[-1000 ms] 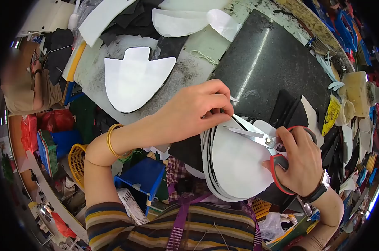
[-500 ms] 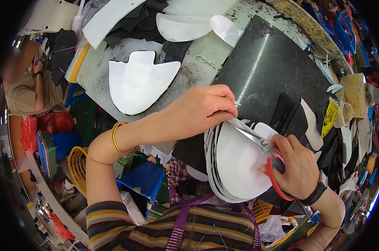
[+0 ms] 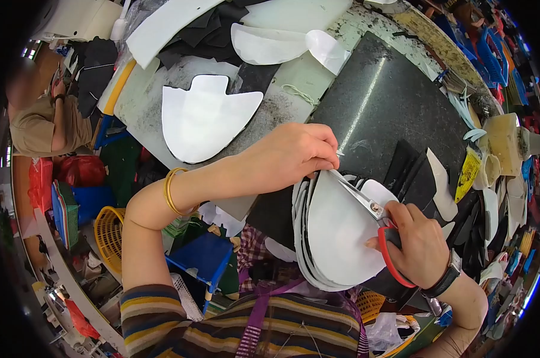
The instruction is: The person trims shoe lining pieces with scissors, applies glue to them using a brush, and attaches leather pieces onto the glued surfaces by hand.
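Note:
My right hand is closed around the red and black handles of a pair of scissors. The blades point up and left, their tips close to my left fingertips. My left hand pinches the upper edge of a white, rounded flat piece, the top one of a stack. The stack's layers fan out on its left side, white with dark edges. A thin white sliver sticks out beside my left fingers. What exactly lies between those fingertips is partly hidden.
A white shield-shaped piece lies left of a black board. Black offcuts and a yellow scrap are at the right. A blue stool and yellow basket stand below. A person sits at far left.
The scissor blades look closer together than before. My right hand has shifted slightly left and down, while my left hand keeps its pinch. The whole view has moved a little.

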Motion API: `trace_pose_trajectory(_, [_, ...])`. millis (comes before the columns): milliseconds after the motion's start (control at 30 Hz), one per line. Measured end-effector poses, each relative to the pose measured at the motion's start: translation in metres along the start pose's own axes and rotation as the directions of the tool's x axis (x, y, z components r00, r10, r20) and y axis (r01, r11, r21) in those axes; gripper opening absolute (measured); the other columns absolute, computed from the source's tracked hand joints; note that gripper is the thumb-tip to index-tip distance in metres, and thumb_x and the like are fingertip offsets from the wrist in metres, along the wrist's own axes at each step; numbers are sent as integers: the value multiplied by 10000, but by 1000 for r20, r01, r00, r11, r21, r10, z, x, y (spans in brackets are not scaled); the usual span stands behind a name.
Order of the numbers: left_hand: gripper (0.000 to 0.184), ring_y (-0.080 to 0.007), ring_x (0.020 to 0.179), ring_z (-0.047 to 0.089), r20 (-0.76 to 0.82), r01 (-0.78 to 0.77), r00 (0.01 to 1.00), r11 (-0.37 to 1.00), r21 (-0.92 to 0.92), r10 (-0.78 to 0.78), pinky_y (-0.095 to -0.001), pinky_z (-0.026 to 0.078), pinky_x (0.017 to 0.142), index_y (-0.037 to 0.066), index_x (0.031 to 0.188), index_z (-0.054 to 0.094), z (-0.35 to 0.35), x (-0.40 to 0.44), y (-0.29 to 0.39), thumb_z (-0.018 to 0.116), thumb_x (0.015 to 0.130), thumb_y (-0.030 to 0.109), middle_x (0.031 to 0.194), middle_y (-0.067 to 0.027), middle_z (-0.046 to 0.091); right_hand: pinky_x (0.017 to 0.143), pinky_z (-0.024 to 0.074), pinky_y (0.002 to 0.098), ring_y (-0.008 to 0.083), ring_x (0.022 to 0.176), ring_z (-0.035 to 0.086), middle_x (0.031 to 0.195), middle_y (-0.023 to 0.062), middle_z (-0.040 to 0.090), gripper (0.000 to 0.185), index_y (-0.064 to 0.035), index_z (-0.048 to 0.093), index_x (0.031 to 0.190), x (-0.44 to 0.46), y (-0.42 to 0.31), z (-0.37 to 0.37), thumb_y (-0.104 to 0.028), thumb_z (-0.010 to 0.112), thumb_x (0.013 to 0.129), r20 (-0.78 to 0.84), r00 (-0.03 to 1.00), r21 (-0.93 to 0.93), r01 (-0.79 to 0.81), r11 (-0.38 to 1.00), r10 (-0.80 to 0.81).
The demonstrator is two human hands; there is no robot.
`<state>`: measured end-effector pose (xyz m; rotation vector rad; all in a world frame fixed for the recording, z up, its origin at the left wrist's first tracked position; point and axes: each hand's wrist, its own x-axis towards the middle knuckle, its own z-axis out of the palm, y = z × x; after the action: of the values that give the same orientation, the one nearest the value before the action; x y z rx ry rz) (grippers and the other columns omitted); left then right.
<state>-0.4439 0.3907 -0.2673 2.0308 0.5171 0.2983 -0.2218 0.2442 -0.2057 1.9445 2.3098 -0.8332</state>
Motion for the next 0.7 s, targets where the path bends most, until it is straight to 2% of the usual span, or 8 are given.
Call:
trace_pose_trajectory(33, [103, -167, 698, 623, 9, 11, 1000, 1000, 6, -11, -278, 503, 644, -25, 900, 655, -1, 0, 0, 604, 851, 50, 935, -85, 586, 521, 473, 403, 344, 583, 585, 754, 159, 535, 485, 8, 518, 1029, 1, -1, -1, -365, 701, 780, -19, 1000, -14, 12, 1000, -13])
trace_pose_trajectory(233, [102, -229, 799, 608, -95, -153, 980, 971, 181, 173, -309, 492, 711, 27, 898, 683, 2, 0, -7, 632, 827, 79, 948, -81, 606, 491, 473, 394, 324, 581, 601, 743, 141, 538, 507, 4, 511, 989, 8, -3, 1, -414, 698, 774, -62, 997, -74, 45, 996, -50])
trace_pose_trajectory(333, [88, -206, 806, 597, -102, -156, 979, 970, 187, 177, -298, 483, 723, 39, 889, 682, 2, -1, -7, 633, 835, 89, 939, -74, 610, 485, 472, 394, 323, 581, 599, 745, 140, 540, 496, 3, 509, 984, 8, -2, 6, -406, 697, 776, -47, 998, -68, 47, 997, -50])
trace_pose_trajectory(433, [101, -171, 790, 568, -299, -146, 939, 984, 101, 170, -281, 463, 727, 15, 927, 636, -5, -5, 0, 605, 875, 96, 901, -79, 593, 511, 475, 392, 324, 605, 594, 764, 147, 547, 471, -6, 511, 992, 4, -2, 7, -378, 702, 775, -63, 998, -37, 27, 999, -30])
trace_pose_trajectory(500, [111, -147, 762, 538, -391, 29, 915, 985, -168, -94, -264, 437, 689, -11, 933, 564, -19, -25, 25, 516, 931, 90, 855, -80, 558, 555, 477, 404, 332, 646, 591, 783, 157, 553, 460, -8, 512, 1001, 0, 1, 2, -354, 708, 771, -112, 994, 6, 16, 1000, -15])
trace_pose_trajectory(567, [133, -134, 743, 519, -371, 30, 928, 996, 82, 3, -241, 404, 645, -23, 914, 503, -28, -56, 33, 437, 953, 86, 845, -85, 525, 614, 471, 416, 345, 693, 583, 812, 162, 560, 445, -10, 511, 1014, 7, 16, -12, -320, 713, 767, -254, 967, -53, -22, 998, 7])
trace_pose_trajectory(633, [131, -253, 586, 451, -348, 98, 933, 995, 4, -91, -316, 403, 582, 4, 809, 501, -19, -79, 43, 465, 927, 48, 666, -99, 446, 673, 459, 424, 358, 744, 575, 837, 166, 563, 428, -10, 509, 1027, 30, 46, -26, -279, 712, 764, -384, 923, -136, -41, 990, -14])
trace_pose_trajectory(700, [241, -262, 522, 431, -140, 149, 980, 988, 52, -140, -338, 382, 520, 20, 715, 519, -12, -104, 40, 554, 916, 147, 611, -92, 450, 714, 453, 421, 362, 793, 572, 860, 165, 567, 402, -12, 514, 1036, 71, 89, -35, -240, 703, 764, -458, 886, -203, -27, 979, -70])
